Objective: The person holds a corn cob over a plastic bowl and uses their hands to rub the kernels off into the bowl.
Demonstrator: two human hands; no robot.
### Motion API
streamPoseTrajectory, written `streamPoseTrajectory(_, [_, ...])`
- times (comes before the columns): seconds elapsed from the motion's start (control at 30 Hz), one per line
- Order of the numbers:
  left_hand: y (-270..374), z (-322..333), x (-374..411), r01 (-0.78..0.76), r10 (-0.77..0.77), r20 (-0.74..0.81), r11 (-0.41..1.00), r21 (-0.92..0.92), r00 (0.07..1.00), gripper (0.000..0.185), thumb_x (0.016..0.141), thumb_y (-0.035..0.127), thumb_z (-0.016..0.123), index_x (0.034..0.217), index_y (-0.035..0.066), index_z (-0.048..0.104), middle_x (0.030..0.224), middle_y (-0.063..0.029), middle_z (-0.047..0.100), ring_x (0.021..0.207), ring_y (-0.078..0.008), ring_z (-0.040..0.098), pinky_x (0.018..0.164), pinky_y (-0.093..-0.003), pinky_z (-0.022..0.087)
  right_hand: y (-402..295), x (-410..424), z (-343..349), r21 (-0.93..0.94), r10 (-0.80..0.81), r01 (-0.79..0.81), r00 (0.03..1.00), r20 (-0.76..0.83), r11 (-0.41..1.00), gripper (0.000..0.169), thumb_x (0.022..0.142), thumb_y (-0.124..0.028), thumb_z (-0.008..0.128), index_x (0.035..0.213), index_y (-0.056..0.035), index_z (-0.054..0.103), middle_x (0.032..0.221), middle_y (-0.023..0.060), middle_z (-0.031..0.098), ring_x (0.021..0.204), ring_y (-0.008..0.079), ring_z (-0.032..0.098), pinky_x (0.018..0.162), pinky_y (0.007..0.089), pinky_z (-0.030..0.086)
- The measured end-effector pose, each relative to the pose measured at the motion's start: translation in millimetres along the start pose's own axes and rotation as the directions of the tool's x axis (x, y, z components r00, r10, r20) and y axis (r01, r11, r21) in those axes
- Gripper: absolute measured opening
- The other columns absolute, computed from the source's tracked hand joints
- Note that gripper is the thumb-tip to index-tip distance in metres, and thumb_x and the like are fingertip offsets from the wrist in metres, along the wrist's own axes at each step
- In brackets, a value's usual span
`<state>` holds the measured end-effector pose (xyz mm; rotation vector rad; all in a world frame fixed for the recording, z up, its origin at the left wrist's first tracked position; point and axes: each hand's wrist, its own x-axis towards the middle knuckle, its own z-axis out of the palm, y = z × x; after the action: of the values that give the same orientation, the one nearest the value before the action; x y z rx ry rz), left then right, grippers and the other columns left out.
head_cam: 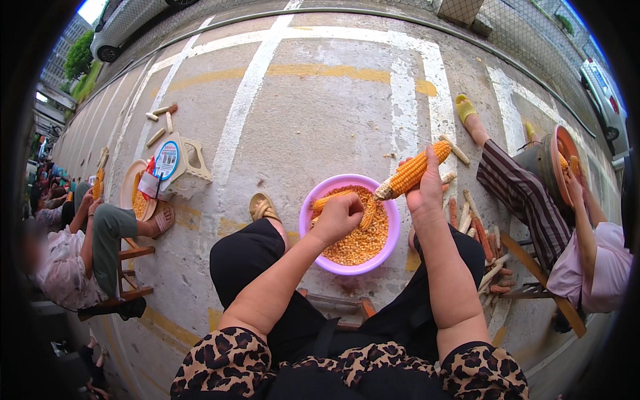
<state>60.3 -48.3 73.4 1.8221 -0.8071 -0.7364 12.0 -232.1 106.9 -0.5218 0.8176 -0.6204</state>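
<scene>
An ear of dried yellow corn (417,169) is gripped in my right hand (423,189), raised at the right of a purple plastic basin (391,240). Its pale tip points down and left, and its kernel rows look mostly full. Over the basin hovers my left hand (338,216), with the fingers curled in; whether anything is between them is hidden. Loose corn kernels (356,248) fill the bottom of the basin. Two more ears are partly visible there: one ear (330,199) behind my left hand and another ear (369,212) just right of it.
Bare corn cobs (481,232) are heaped beside my right leg. At right, a person in striped trousers (522,200) holds corn over an orange basin (563,165). Another person (107,235) sits at left by a beige plastic stool (190,172). More cobs (159,131) lie beyond it.
</scene>
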Motion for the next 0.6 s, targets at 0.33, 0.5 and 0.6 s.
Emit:
streamPoseTrajectory(0.33, [-10.8, 7.4, 1.6, 0.068, -0.046, -0.126, 0.982, 0.174, 0.991, 0.008, 0.074, 0.008, 0.059, 0.077, 0.001, 0.060, 0.070, -0.0141, 0.060, 0.066, -0.0224, 0.059, 0.062, -0.0328, 0.046, 2.9, 8.4, -9.4, -0.007, 0.017, -0.017, 0.995, 0.098, 1.000, 0.040, 0.081, -0.036, 0.059, 0.101, -0.0057, 0.041, 0.081, 0.0106, 0.052, 0.075, 0.0243, 0.054, 0.070, 0.0382, 0.047])
streamPoseTrajectory(0.5, [30.0, -4.0, 9.3, -0.043, -0.021, -0.137, 0.893, -0.447, 0.990, 0.013, 0.079, 0.009, 0.062, 0.086, -0.001, 0.058, 0.076, -0.0048, 0.061, 0.070, -0.0098, 0.058, 0.063, -0.0230, 0.047, 14.7, 0.6, -5.5, -0.075, 0.022, -0.010, 0.986, 0.167, 0.997, 0.034, 0.083, -0.033, 0.058, 0.099, -0.0064, 0.042, 0.081, 0.0103, 0.053, 0.075, 0.0225, 0.055, 0.069, 0.0369, 0.048])
streamPoseTrajectory(0.6, [28.6, -0.4, 10.4, 0.000, -0.050, -0.083, 0.855, -0.519, 0.995, 0.018, 0.078, 0.008, 0.064, 0.091, -0.002, 0.057, 0.079, -0.0055, 0.062, 0.072, -0.0104, 0.059, 0.066, -0.0229, 0.048, 21.4, -1.4, -3.2, -0.084, 0.063, -0.050, 0.984, 0.167, 0.995, 0.032, 0.083, -0.032, 0.058, 0.096, -0.0060, 0.044, 0.076, 0.0097, 0.054, 0.069, 0.0212, 0.056, 0.063, 0.0348, 0.049])
